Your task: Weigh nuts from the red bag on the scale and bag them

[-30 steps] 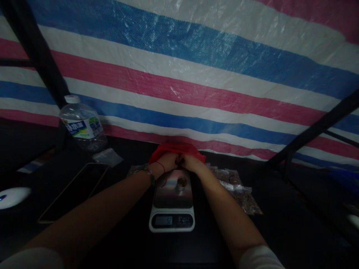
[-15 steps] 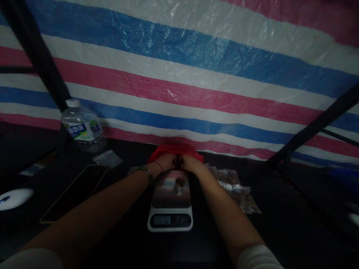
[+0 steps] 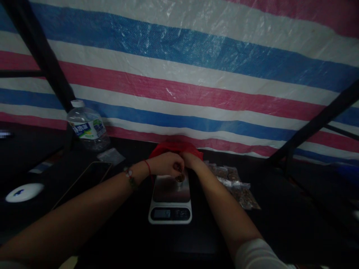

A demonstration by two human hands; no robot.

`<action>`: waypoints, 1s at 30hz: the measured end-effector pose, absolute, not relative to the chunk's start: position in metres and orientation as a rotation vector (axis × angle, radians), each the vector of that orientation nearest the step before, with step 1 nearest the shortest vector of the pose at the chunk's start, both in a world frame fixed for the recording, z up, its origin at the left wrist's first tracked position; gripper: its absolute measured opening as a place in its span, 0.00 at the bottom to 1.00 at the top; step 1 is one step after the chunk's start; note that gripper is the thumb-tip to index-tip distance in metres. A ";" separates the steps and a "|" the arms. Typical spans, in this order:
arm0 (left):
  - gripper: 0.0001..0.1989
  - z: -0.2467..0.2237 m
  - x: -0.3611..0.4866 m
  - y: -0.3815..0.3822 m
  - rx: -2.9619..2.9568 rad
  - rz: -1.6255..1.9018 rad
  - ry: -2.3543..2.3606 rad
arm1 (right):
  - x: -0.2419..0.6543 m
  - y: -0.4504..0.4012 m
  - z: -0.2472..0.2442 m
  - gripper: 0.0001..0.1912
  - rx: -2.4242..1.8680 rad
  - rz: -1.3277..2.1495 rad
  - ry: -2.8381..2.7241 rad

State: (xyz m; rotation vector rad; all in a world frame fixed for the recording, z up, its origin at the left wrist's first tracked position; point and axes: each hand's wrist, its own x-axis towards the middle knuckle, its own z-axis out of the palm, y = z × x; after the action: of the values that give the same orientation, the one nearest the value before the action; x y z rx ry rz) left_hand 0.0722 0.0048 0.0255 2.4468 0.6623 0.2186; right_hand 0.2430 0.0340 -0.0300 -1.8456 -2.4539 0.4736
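A white kitchen scale [image 3: 170,219] with a metal plate stands in front of me, its display lit. On the plate is a small round metal cup [image 3: 180,183] with brown bits in it. My left hand [image 3: 167,164] is just above the cup, its fingers pinched around small brown pieces too dim to identify. Behind the scale lies an open red plastic bag [image 3: 176,146]. My right hand [image 3: 190,160] reaches to the mouth of this bag; its fingers are hidden there.
Several clear zip bags filled with brown bits [image 3: 238,190] lie to the right. At left are a large clear plastic bottle [image 3: 89,129], a clear zip bag [image 3: 112,157], a phone [image 3: 86,179] and a white mouse [image 3: 24,192]. A striped tarp [image 3: 182,86] hangs behind the black table.
My left hand has moved from the red bag back toward me, over the metal cup, with brown pieces in its fingers. My right hand stays at the bag. The view has shifted slightly.
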 end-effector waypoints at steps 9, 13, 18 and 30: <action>0.10 0.034 0.073 0.003 2.376 0.023 0.527 | 0.242 0.031 -0.021 0.10 -1.899 0.504 -2.487; 0.11 0.035 0.070 0.003 2.314 0.001 0.522 | 0.242 0.032 -0.021 0.09 -1.889 0.489 -2.497; 0.12 0.034 0.066 0.001 2.344 0.035 0.612 | 0.240 0.028 -0.018 0.09 -1.841 0.511 -2.509; 0.10 0.027 0.060 -0.004 2.309 0.198 0.564 | 0.240 0.020 -0.005 0.08 -1.739 0.477 -2.442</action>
State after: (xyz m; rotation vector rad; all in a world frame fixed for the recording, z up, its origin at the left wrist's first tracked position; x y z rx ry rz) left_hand 0.0604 -0.0045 0.0270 2.3085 0.5645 0.1977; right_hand 0.2403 0.0199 -0.0050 -1.7385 -2.4416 0.4765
